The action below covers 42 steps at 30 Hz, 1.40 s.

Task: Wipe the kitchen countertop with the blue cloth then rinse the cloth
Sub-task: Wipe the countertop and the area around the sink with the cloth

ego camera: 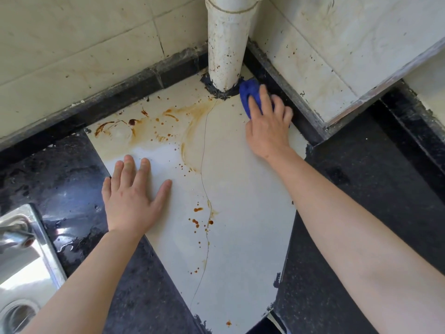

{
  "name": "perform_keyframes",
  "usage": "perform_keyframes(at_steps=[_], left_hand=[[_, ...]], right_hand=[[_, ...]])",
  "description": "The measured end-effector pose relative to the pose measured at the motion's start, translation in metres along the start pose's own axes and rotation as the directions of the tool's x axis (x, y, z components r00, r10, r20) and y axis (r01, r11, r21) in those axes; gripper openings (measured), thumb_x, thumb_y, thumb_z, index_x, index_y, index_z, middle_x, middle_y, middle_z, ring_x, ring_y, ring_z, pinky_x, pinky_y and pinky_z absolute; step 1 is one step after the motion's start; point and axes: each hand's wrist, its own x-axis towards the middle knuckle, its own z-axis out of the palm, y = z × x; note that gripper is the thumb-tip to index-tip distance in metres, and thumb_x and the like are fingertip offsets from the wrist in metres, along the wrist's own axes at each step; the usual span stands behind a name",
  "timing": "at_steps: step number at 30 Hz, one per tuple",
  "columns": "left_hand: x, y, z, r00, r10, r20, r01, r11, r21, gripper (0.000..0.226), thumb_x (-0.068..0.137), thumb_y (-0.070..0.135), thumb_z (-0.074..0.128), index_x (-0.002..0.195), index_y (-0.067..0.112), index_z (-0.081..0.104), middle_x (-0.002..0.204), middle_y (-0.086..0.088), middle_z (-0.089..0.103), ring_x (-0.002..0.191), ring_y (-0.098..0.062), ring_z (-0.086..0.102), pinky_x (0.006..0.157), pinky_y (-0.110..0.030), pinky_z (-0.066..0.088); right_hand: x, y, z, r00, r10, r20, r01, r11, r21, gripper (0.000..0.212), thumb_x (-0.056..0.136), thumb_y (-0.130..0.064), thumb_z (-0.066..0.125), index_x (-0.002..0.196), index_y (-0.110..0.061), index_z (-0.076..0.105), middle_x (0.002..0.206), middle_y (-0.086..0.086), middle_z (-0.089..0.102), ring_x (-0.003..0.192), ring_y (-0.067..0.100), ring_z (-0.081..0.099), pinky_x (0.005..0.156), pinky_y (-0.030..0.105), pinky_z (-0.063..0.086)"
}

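The countertop's white corner panel (240,179) carries brown stains, drips and a thin crack. My right hand (269,126) presses the blue cloth (248,95) flat on the panel at its far corner, just right of the white pipe's base. Most of the cloth is under my fingers; its far end shows. My left hand (132,196) lies flat on the panel's left edge, fingers spread, holding nothing. Black stone countertop (72,179) flanks the panel on both sides.
A white vertical pipe (226,44) rises from the corner, sealed with dark putty. Tiled walls meet behind it above a black upstand. A steel sink (21,261) with tap and drain sits at the lower left. The black stone beside it is wet.
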Motion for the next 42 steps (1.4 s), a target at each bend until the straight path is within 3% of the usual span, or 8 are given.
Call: perform_keyframes(at_steps=[5,14,20,23,28,35,39,42], left_hand=[[0.0,-0.002,0.001,1.0,0.009,-0.007,-0.009,1.0,-0.004,0.08,0.091,0.075,0.027,0.154,0.026,0.029,0.165,-0.009,0.019,0.153,-0.027,0.01,0.122,-0.052,0.011],[0.0,-0.001,-0.001,1.0,0.009,0.012,-0.009,1.0,-0.003,0.081,0.091,0.077,0.023,0.155,0.028,0.026,0.166,-0.008,0.015,0.154,-0.026,0.007,0.123,-0.052,0.009],[0.001,-0.003,0.0,1.0,0.014,0.01,-0.014,1.0,-0.007,0.08,0.091,0.076,0.026,0.155,0.028,0.027,0.166,-0.008,0.016,0.154,-0.026,0.008,0.123,-0.052,0.009],[0.001,-0.003,0.001,1.0,0.013,0.008,-0.013,1.0,-0.011,0.079,0.091,0.076,0.026,0.155,0.028,0.026,0.166,-0.008,0.015,0.154,-0.027,0.008,0.123,-0.053,0.009],[0.001,-0.003,0.0,1.0,0.012,0.021,-0.012,1.0,0.0,0.08,0.091,0.077,0.023,0.155,0.028,0.025,0.166,-0.008,0.015,0.154,-0.027,0.007,0.123,-0.053,0.009],[0.0,-0.003,-0.002,0.999,0.016,0.029,-0.017,1.0,0.008,0.082,0.091,0.077,0.021,0.156,0.027,0.025,0.166,-0.008,0.015,0.154,-0.027,0.008,0.123,-0.053,0.009],[0.002,-0.002,-0.004,0.999,0.029,0.032,-0.03,0.999,0.021,0.083,0.091,0.078,0.02,0.156,0.027,0.024,0.166,-0.009,0.015,0.154,-0.028,0.008,0.123,-0.052,0.009],[0.003,-0.001,-0.005,0.999,0.035,0.038,-0.036,0.999,0.032,0.077,0.095,0.074,0.026,0.156,0.027,0.025,0.166,-0.008,0.015,0.153,-0.027,0.008,0.122,-0.052,0.01]], right_hand=[[-0.004,-0.017,-0.002,0.983,0.178,0.049,-0.183,0.977,0.107,0.059,0.09,-0.04,0.046,0.144,-0.017,0.044,0.16,0.008,0.025,0.125,0.037,0.035,0.1,0.046,0.028],[-0.15,-0.059,-0.015,0.967,-0.243,0.072,0.211,0.93,0.302,0.056,0.091,-0.035,0.039,0.143,-0.015,0.048,0.157,0.007,0.033,0.123,0.03,0.04,0.099,0.047,0.033],[-0.086,-0.01,-0.031,0.973,0.221,-0.062,-0.19,0.926,0.326,0.053,0.101,-0.039,0.037,0.153,-0.027,0.036,0.164,0.017,0.012,0.144,0.037,0.021,0.112,0.051,0.021],[-0.076,-0.006,-0.04,0.971,0.097,-0.221,-0.032,0.959,0.281,0.05,0.103,-0.036,0.045,0.15,-0.018,0.042,0.159,0.021,0.022,0.14,0.037,0.03,0.11,0.046,0.026],[-0.132,-0.056,-0.004,0.996,-0.093,0.011,0.09,0.981,0.175,0.059,0.102,-0.048,0.039,0.144,-0.009,0.049,0.149,0.019,0.042,0.122,0.037,0.044,0.098,0.049,0.041],[-0.11,-0.04,0.001,0.97,-0.242,-0.003,0.24,0.96,0.145,0.046,0.099,-0.033,0.042,0.133,-0.006,0.058,0.137,0.017,0.053,0.102,0.034,0.045,0.082,0.047,0.047],[-0.041,0.022,0.0,0.998,-0.058,0.006,0.058,0.998,0.026,0.047,0.101,-0.021,0.047,0.141,0.002,0.045,0.157,0.013,0.034,0.14,0.037,0.03,0.11,0.049,0.031],[-0.011,0.032,-0.001,0.992,0.055,0.115,-0.071,0.987,0.144,0.055,0.106,-0.018,0.039,0.152,0.006,0.023,0.164,0.016,0.018,0.152,0.032,0.016,0.124,0.041,0.012]])
